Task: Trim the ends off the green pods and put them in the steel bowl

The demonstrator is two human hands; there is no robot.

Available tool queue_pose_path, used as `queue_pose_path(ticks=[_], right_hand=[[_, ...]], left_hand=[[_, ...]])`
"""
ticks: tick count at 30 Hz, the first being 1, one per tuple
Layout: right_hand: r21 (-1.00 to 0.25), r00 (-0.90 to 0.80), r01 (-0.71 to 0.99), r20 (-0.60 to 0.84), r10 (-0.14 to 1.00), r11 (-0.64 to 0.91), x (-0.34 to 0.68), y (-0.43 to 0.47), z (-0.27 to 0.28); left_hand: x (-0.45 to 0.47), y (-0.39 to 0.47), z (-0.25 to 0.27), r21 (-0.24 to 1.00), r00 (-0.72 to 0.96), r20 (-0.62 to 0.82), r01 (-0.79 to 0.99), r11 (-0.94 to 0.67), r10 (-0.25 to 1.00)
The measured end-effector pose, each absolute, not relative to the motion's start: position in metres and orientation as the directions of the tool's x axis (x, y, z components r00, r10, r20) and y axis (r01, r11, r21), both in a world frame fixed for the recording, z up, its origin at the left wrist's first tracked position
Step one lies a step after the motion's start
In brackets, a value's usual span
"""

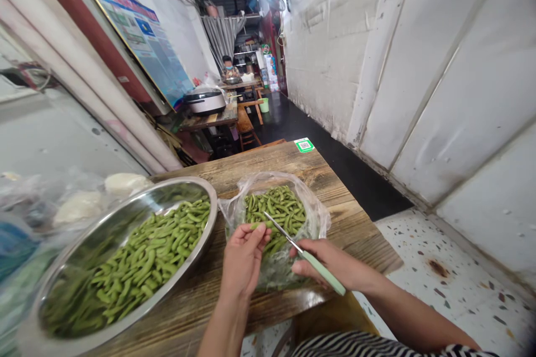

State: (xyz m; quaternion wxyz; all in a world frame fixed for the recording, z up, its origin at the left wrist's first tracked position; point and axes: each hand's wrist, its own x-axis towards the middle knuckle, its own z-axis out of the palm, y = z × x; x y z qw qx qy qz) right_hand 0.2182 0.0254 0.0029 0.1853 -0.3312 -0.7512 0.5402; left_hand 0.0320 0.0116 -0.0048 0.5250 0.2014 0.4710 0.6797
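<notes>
Between thumb and fingers, my left hand (248,254) pinches an edamame pod (258,225). Its fingers are closed. My right hand (324,263) is closed around scissors (320,270) with pale green handles, their metal blades pointing up and left, close to the pod. Whether the blades touch it I cannot tell. Beneath both hands lies a clear plastic bag (320,217), its mouth spread, with many green pods (276,203) inside. To the left, a large steel basin (213,201) holds a heap of pods (154,256).
Both containers rest on a wooden table (347,201) with a green QR card (304,145) at its far edge. Plastic bags (79,206) crowd the left. Beyond stand a white cooker (205,100), a wooden stool (248,125) and a seated person (230,70). A white wall (335,56) runs along the right.
</notes>
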Motion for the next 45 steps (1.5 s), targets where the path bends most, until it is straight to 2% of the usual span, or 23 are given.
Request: queue_pose_path(ticks=[4,6,8,10,12,13,15,17,18,20,22,26,28,30,32,34,36,38,40,45], right_hand=[[-0.933,-0.662,0.320,-0.098,0.743,0.163,0.216,0.026,-0.001],[-0.939,-0.644,0.326,-0.134,0.753,0.113,0.216,0.027,-0.004],[-0.939,-0.626,0.331,-0.147,0.766,0.090,0.217,0.029,-0.005],[-0.931,-0.609,0.345,-0.127,0.783,0.117,0.221,0.032,-0.005],[-0.915,-0.601,0.366,-0.095,0.793,0.168,0.224,0.036,-0.003],[-0.909,-0.599,0.372,-0.082,0.796,0.186,0.226,0.037,-0.002],[-0.902,-0.595,0.378,-0.065,0.801,0.207,0.227,0.038,-0.002],[-0.896,-0.589,0.384,-0.051,0.807,0.224,0.227,0.037,-0.002],[-0.892,-0.588,0.388,-0.045,0.808,0.233,0.226,0.037,-0.003],[-0.884,-0.587,0.396,-0.037,0.809,0.247,0.225,0.035,-0.005],[-0.882,-0.589,0.399,-0.036,0.807,0.252,0.225,0.034,-0.006],[-0.879,-0.592,0.405,-0.041,0.805,0.253,0.227,0.034,-0.008],[-0.877,-0.593,0.410,-0.047,0.804,0.251,0.228,0.035,-0.008],[-0.873,-0.587,0.423,-0.061,0.807,0.242,0.228,0.035,-0.009],[-0.862,-0.585,0.443,-0.069,0.808,0.247,0.228,0.034,-0.008],[-0.850,-0.597,0.453,-0.066,0.799,0.268,0.228,0.033,-0.007],[-0.846,-0.616,0.451,-0.066,0.785,0.283,0.229,0.032,-0.004],[-0.848,-0.627,0.449,-0.075,0.775,0.281,0.229,0.031,-0.002],[-0.844,-0.628,0.454,-0.077,0.774,0.285,0.228,0.030,0.000],[-0.802,-0.604,0.499,-0.053,0.795,0.327,0.227,0.029,0.000]], left_hand=[[0.037,0.012,-0.009,0.861,-0.360,-0.215,-0.508,0.003,0.908],[0.032,0.012,-0.011,0.908,-0.411,-0.170,-0.418,-0.020,0.896],[0.017,0.010,-0.009,0.975,-0.588,-0.016,-0.187,-0.116,0.809],[-0.007,0.008,-0.002,0.960,-0.760,0.278,0.208,-0.186,0.588],[-0.032,0.006,0.007,0.788,-0.709,0.590,0.610,-0.084,0.387],[-0.041,0.006,0.010,0.658,-0.611,0.698,0.753,0.002,0.373],[-0.048,0.007,0.009,0.419,-0.406,0.808,0.905,0.069,0.426],[-0.038,0.012,0.000,0.258,-0.165,0.781,0.963,-0.072,0.602],[-0.028,0.015,-0.007,0.215,-0.007,0.711,0.954,-0.208,0.704],[-0.005,0.022,-0.022,0.196,0.234,0.524,0.903,-0.383,0.819],[0.014,0.027,-0.032,0.217,0.288,0.414,0.890,-0.401,0.864],[0.024,0.031,-0.032,0.252,0.212,0.312,0.922,-0.295,0.926],[0.019,0.029,-0.027,0.302,0.170,0.316,0.915,-0.269,0.934],[0.014,0.026,-0.023,0.435,0.082,0.357,0.867,-0.243,0.931],[0.012,0.023,-0.020,0.646,-0.091,0.357,0.743,-0.175,0.930],[0.013,0.020,-0.017,0.833,-0.258,0.240,0.549,-0.062,0.936],[0.016,0.017,-0.013,0.929,-0.327,0.083,0.368,0.046,0.941],[0.019,0.015,-0.011,0.964,-0.316,-0.004,0.251,0.088,0.949],[0.020,0.013,-0.011,0.979,-0.307,-0.031,0.180,0.090,0.951],[0.017,0.012,-0.015,0.984,-0.300,-0.032,0.155,0.082,0.953]])
